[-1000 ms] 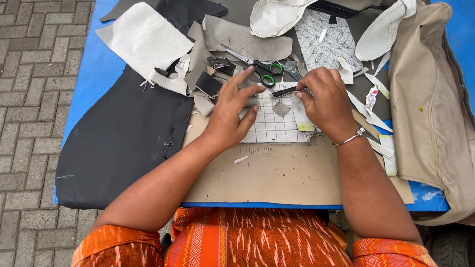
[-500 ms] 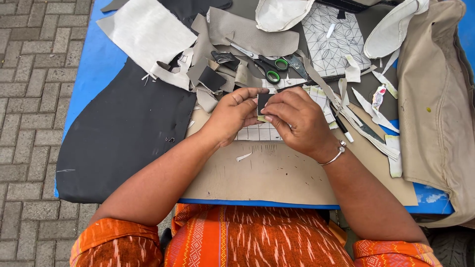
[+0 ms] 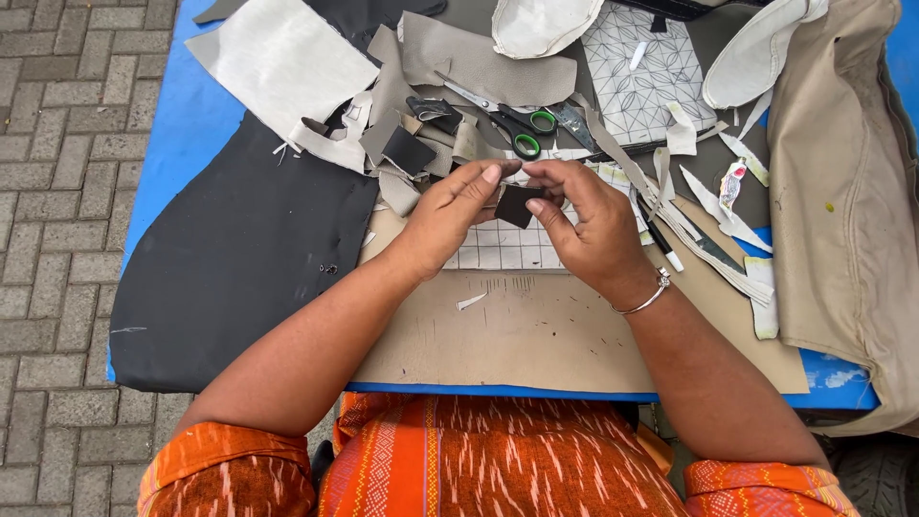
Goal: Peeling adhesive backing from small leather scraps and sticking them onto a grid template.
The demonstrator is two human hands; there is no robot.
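Hands, two of them, meet above the white gridded sheet (image 3: 498, 251): the left hand (image 3: 450, 215) and right hand (image 3: 584, 225) both pinch one small black square patch of fabric (image 3: 518, 204) between fingertips, held just off the tan cardboard board (image 3: 536, 330). One pair of green-handled scissors (image 3: 503, 117) lies beyond (blades pointing left). The patch is flat, dark and matte, tilted like a diamond; a second black square (image 3: 409, 150) sits among grey scraps

black scrap (image 3: 518, 204) partly hidden by fingers; grid sheet (image 3: 503, 247) mostly covered by hands; tan fabric (image 3: 842, 191) cut off at right edge.
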